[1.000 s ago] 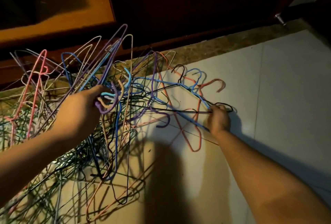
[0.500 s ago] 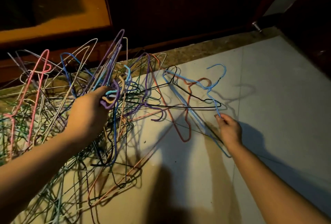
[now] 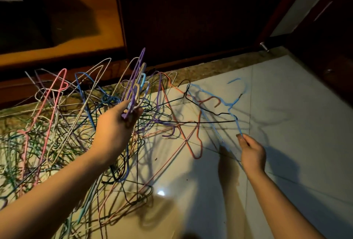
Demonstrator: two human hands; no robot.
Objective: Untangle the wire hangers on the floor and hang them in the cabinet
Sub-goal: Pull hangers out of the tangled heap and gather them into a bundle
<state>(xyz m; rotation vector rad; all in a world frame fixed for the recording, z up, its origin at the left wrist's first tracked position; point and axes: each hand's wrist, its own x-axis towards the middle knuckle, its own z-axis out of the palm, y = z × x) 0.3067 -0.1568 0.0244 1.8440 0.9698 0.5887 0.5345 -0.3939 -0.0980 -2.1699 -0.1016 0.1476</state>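
Observation:
A tangled heap of coloured wire hangers (image 3: 47, 133) covers the floor on the left. My left hand (image 3: 114, 129) is raised above it, closed on the hooks of a bunch of hangers (image 3: 136, 85), purple, cream and light blue, pointing upward. My right hand (image 3: 252, 154) pinches a corner of a light blue hanger (image 3: 232, 112) lifted off the tiles; its hook points up and away. A black hanger (image 3: 198, 122) and an orange hanger (image 3: 194, 143) lie beneath it, still crossing it. The cabinet (image 3: 66, 19) stands open at upper left, with a dark interior.
White floor tiles (image 3: 296, 133) spread to the right and front. A speckled stone threshold (image 3: 219, 66) runs along the cabinet base. A dark wooden door (image 3: 191, 9) sits behind, with a metal door stop (image 3: 264, 46) at upper right.
My right hand has drawn the light blue hanger rightward and up, away from the pile. My left hand has lifted its bunch of hooks higher.

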